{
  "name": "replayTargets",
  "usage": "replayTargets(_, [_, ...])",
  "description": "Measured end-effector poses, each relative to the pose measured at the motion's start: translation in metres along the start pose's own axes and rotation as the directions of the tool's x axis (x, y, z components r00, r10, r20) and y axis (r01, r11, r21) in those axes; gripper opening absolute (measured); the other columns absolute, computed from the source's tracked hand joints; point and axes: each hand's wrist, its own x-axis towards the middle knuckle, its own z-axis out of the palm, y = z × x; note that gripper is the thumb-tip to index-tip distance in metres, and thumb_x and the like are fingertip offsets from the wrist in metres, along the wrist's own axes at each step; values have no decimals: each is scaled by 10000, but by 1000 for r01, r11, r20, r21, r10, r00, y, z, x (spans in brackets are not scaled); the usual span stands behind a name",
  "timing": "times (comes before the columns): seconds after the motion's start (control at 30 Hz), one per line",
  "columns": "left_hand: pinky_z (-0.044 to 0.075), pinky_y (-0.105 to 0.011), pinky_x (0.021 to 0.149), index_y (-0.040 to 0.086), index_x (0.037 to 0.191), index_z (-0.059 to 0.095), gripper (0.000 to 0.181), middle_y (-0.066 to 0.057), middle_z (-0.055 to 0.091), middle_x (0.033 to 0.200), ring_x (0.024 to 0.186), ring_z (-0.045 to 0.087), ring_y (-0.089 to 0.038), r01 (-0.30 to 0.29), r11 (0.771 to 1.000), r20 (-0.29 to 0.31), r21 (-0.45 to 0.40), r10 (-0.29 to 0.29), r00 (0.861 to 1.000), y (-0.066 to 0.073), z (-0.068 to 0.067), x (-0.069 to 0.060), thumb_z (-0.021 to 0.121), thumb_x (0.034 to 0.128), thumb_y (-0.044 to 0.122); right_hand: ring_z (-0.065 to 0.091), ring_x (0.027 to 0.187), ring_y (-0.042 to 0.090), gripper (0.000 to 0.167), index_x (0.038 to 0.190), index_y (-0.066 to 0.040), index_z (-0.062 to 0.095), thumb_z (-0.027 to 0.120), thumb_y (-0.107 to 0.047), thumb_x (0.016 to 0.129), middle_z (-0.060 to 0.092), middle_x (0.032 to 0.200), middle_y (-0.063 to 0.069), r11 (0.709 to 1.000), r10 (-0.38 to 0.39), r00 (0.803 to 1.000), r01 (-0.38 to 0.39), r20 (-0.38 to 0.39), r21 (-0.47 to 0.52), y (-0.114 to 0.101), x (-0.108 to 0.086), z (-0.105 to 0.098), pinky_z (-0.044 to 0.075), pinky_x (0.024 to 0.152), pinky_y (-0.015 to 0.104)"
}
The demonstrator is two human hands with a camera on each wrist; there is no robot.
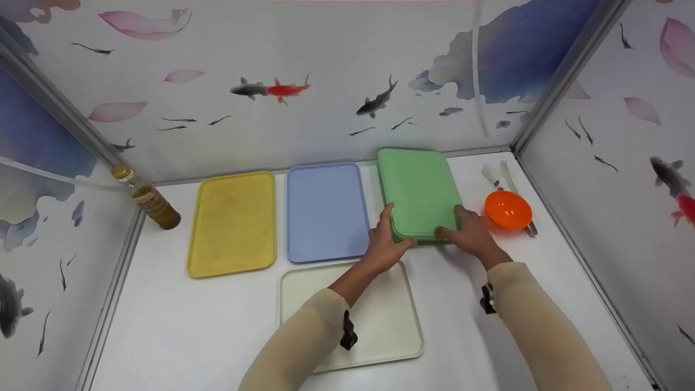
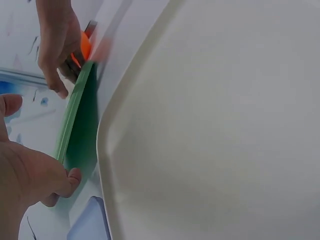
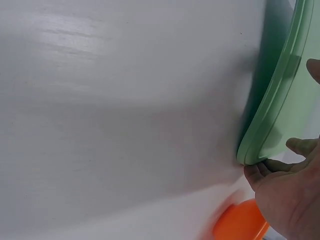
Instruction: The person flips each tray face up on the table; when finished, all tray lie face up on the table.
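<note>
At the back right, both hands hold a green tray, its smooth flat face upward and its near edge raised off the table. More than one rim line shows along its near edge; whether it is a stack I cannot tell. The left hand grips the near left corner, its thumb at the front edge. The right hand holds the near right corner, thumb over the top face and fingers at the side. In the left wrist view the shaded underside of the green tray shows. The right wrist view shows fingers against its corner.
A cream tray lies under the left forearm. Left of the green tray are a blue tray and a yellow tray. An oil bottle leans at far left. An orange bowl sits right, over utensils.
</note>
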Motion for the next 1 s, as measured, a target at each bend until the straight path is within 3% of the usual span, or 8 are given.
replayTargets(0.1, [346, -663, 1258, 262, 1773, 146, 1003, -233, 321, 1770, 1580, 285, -486, -56, 998, -17, 0, 56, 998, -1, -1, 0, 741, 970, 351, 262, 1619, 595, 1083, 1721, 100, 157, 625, -593, 1033, 242, 1743, 422, 1000, -7, 1000, 7, -1, 18, -3, -1, -1, 238, 1320, 719])
replayTargets(0.13, [328, -687, 1263, 231, 1771, 166, 976, -244, 305, 1774, 1590, 262, -505, -49, 999, -14, -16, 49, 999, 9, -5, -6, 732, 977, 287, 260, 1621, 594, 1073, 1721, 99, 158, 622, -583, 1035, 242, 1744, 420, 1000, -6, 1000, 6, 1, 25, -4, -1, -1, 235, 1323, 716])
replayTargets(0.2, [325, -677, 1266, 218, 1769, 174, 966, -225, 303, 1778, 1598, 253, -479, -75, 997, -26, -14, 74, 997, 9, -5, -6, 734, 984, 269, 262, 1622, 591, 1048, 1722, 95, 160, 608, -561, 1039, 245, 1746, 416, 999, 0, 1000, 0, 6, 37, -6, -1, -2, 234, 1324, 713])
replayTargets(0.4, [357, -624, 1266, 243, 1771, 172, 978, -154, 286, 1802, 1575, 292, -396, -126, 992, -59, 11, 126, 990, 14, -5, -7, 744, 978, 270, 271, 1641, 546, 962, 1741, 53, 150, 529, -487, 1040, 238, 1772, 372, 994, 32, 999, -35, 26, 103, -10, -3, -2, 230, 1337, 692])
replayTargets(0.7, [376, -630, 1257, 269, 1777, 153, 985, -106, 259, 1817, 1582, 297, -367, -200, 980, -85, 5, 200, 976, 21, -6, -9, 743, 990, 245, 185, 1677, 539, 791, 1733, 46, 211, 412, -350, 1079, 219, 1794, 335, 979, 12, 999, -21, 43, 201, -12, 0, -2, 165, 1361, 666])
replayTargets(1.0, [378, -628, 1253, 285, 1779, 135, 985, -86, 244, 1818, 1580, 298, -376, -251, 968, -77, 9, 251, 965, 26, -8, -12, 731, 995, 256, 211, 1689, 451, 817, 1763, -14, 121, 390, -232, 1024, 139, 1838, 254, 936, 32, 994, -66, 102, 347, -18, 1, -3, 200, 1372, 613])
